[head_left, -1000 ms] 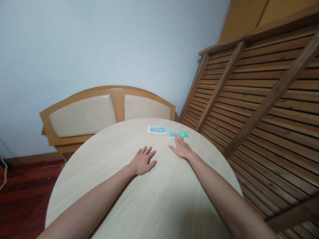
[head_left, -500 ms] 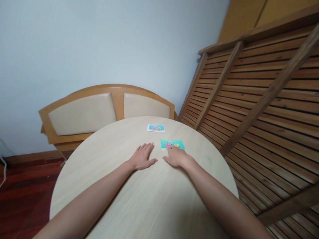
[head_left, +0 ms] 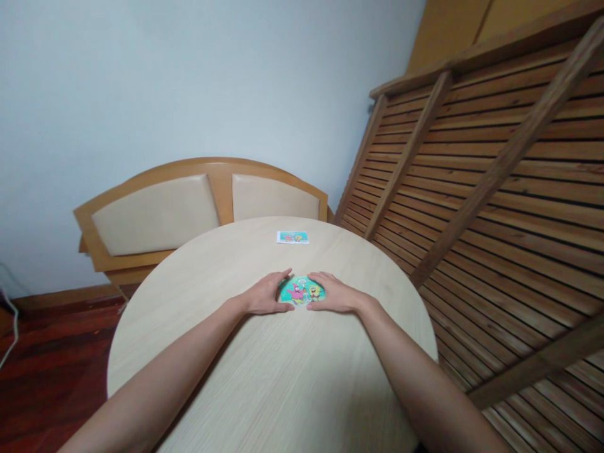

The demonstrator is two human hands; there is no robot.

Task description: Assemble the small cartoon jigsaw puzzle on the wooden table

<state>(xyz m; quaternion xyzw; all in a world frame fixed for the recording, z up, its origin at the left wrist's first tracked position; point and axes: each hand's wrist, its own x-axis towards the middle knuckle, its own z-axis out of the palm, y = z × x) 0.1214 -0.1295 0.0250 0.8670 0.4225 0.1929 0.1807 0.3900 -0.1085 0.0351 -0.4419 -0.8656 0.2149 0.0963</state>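
A green picture card [head_left: 302,292] with pink and yellow cartoon figures lies flat on the round table [head_left: 283,377]. From the left, my left hand [head_left: 268,294] curves around one end of it, fingers at the far edge and thumb at the near edge. My right hand [head_left: 336,294] clasps the other end in the same way. Both hands cover the card's side edges. Farther back on the table lies a smaller white-bordered print [head_left: 292,238] with similar cartoon figures, and neither hand touches it.
Behind the table stands a wooden headboard [head_left: 155,214] with cream padded panels, against a pale wall [head_left: 212,82]. A slatted wooden frame [head_left: 491,189] leans along the right side. Dark red flooring [head_left: 56,352] and a white cable [head_left: 14,327] show at the left.
The green card has moved left and slightly nearer, now between both hands. My left hand, flat on the table before, has curled around its left end; my right hand has shifted to its right end.
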